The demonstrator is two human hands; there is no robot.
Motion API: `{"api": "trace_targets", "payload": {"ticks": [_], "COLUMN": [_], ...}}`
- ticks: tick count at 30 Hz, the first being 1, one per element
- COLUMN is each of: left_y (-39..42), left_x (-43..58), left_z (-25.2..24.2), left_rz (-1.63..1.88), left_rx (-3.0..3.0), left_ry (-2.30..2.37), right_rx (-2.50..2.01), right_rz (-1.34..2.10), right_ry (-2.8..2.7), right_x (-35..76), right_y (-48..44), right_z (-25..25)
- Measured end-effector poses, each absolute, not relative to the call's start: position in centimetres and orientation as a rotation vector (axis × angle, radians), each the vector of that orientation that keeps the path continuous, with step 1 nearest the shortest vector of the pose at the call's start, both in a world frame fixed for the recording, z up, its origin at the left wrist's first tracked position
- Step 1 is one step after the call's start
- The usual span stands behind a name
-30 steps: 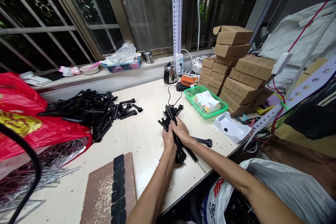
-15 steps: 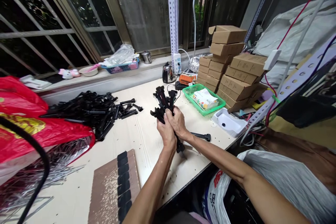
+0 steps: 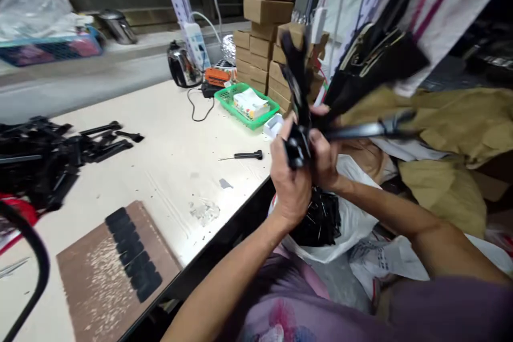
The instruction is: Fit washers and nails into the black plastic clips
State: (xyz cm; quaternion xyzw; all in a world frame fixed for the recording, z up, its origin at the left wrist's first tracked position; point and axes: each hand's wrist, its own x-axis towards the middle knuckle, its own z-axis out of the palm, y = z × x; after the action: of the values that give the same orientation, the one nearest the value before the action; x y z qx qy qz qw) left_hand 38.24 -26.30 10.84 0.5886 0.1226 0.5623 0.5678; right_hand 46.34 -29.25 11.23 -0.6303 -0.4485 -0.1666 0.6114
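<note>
My left hand (image 3: 292, 181) and my right hand (image 3: 325, 155) are both closed around a bundle of black plastic parts (image 3: 298, 85), blurred by motion. The long parts point up and out to the right from my fists. Below my hands, off the table's front edge, is a white plastic bag (image 3: 360, 168) that holds many similar black parts (image 3: 318, 219). One black part with a thin metal rod (image 3: 248, 155) lies alone on the table. A heap of black parts (image 3: 36, 155) lies at the table's left.
On the table (image 3: 160, 144) a brown board (image 3: 92, 278) carries a row of black pads (image 3: 132, 254). Farther back are a green basket (image 3: 244, 120) with a tissue pack, a white tray (image 3: 273, 125), an orange box (image 3: 218, 76), a kettle (image 3: 182, 67) and stacked cardboard boxes (image 3: 266, 10).
My view has turned to the right. Both hands have carried the bundle off the table, rightward past its front edge, over the white bag. The single part stayed on the table.
</note>
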Motion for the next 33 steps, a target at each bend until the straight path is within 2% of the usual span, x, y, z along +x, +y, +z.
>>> {"api": "trace_targets", "payload": {"ticks": [3, 5, 7, 9, 12, 16, 19, 22, 26, 30, 33], "left_y": [-29.6, -30.2, -30.2, -30.1, -30.1, -30.1, -29.4, -28.4, -27.1, -26.0, -25.9], "left_x": [37.1, 35.9, 34.7, 33.6, 32.2, 29.8, 27.4, 24.8, 22.2, 21.6, 22.0], "left_z": [5.0, 1.7, -0.2, -0.4, 1.5, 3.3, 2.8, 1.6, 0.5, 0.0, 0.1], "left_rz": [0.959, 0.633, 0.332, 0.184, 0.254, 0.415, 0.493, 0.589, 0.698, 0.749, 0.78], "left_rx": [1.74, 2.075, 2.295, 2.401, 2.443, 2.441, 2.445, 2.412, 2.311, 2.199, 2.118], "left_ry": [0.085, 0.015, 0.099, 0.154, 0.134, 0.208, 0.296, 0.428, 0.589, 0.602, 0.59], "right_rx": [-1.836, -2.073, -2.301, -2.498, -2.363, -1.97, -1.912, -1.949, -1.978, -1.791, -1.808], "right_rz": [-0.136, 0.167, 0.46, 0.558, 0.39, 0.08, 0.052, 0.077, 0.027, -0.379, -0.511], "right_ry": [-1.042, -1.18, -1.417, -1.535, -1.652, -1.703, -1.829, -1.852, -1.72, -1.25, -0.959], "right_x": [47.8, 48.6, 49.8, 51.0, 52.0, 50.4, 48.0, 46.7, 48.6, 51.8, 52.2], "right_y": [-38.9, -44.2, -47.7, -48.6, -44.1, -31.4, -23.0, -19.1, -21.9, -30.6, -38.2], "right_z": [5.1, 1.3, -1.2, -1.7, 0.9, 4.7, 3.9, 2.1, 3.2, 7.1, 6.8]}}
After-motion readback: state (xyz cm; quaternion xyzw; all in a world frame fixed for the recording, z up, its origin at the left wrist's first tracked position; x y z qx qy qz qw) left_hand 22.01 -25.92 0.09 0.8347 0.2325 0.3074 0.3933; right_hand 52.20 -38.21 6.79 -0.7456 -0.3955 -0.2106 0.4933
